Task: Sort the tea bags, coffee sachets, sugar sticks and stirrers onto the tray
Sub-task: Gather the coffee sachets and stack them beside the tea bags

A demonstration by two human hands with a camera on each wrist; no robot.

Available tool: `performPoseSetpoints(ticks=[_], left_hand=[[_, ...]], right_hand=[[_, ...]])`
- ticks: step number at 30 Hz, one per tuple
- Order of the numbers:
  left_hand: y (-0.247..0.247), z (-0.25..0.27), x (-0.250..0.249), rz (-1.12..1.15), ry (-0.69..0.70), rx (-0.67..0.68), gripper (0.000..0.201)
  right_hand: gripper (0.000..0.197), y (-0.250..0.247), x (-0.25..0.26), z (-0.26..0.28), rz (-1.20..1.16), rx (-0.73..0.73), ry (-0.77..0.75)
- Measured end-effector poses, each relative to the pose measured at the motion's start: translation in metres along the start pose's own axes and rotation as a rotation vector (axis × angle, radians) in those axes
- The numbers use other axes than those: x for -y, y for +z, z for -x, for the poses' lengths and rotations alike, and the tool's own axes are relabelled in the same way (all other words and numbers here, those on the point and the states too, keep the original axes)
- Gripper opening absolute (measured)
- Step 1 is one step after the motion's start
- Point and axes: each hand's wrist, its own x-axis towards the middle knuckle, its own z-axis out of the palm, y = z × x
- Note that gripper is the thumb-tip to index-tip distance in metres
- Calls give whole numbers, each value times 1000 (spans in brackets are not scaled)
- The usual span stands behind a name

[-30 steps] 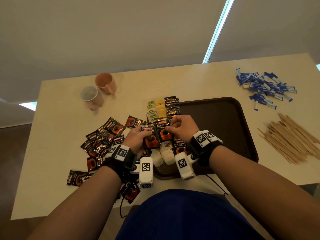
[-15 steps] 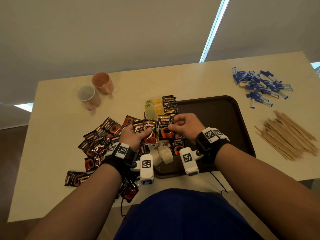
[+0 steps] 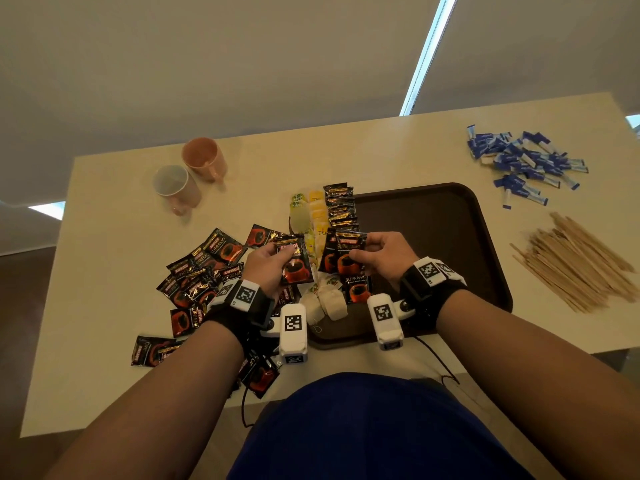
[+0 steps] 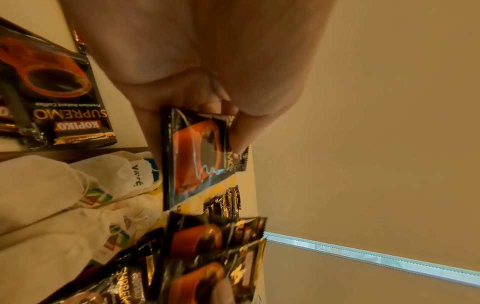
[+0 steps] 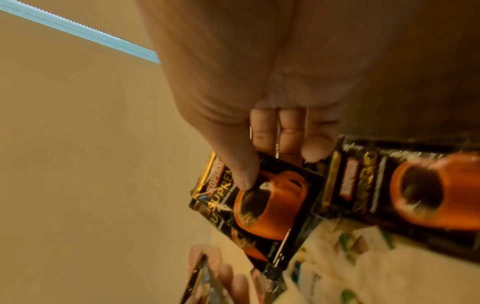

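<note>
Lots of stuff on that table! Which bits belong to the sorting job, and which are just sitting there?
Part of the job:
coffee sachets
tea bags
sugar sticks
stirrers
tray

Just lying about:
pink mug
pale mug

In front of me is a beige bench [image 3: 114, 258]. At its far left side stand two mugs close together: a peach-coloured mug [image 3: 204, 159] and, just beside it and nearer to me, a pale translucent mug [image 3: 175, 183]. Behind the bench, a window blind [image 3: 242, 57] hangs with a bright strip of light [image 3: 427, 53].
</note>
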Motion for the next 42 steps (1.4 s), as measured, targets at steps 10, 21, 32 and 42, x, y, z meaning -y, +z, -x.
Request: performPoseSetpoints(ticks=[10,21,32,42], left_hand=[[5,-2,6,-54,-6,-17,28],[3,1,5,-39,-9,-44,49],[4,3,2,-21,19,-6,14],[4,-1,2,-28,24,-19,17]], right_hand=[[14,-20,-53,16,358,62,180],[14,-12,-60,6,404,-71,176],[22,-8,-53,3,445,-67,172],[29,-11,-54,3,491,24,214]])
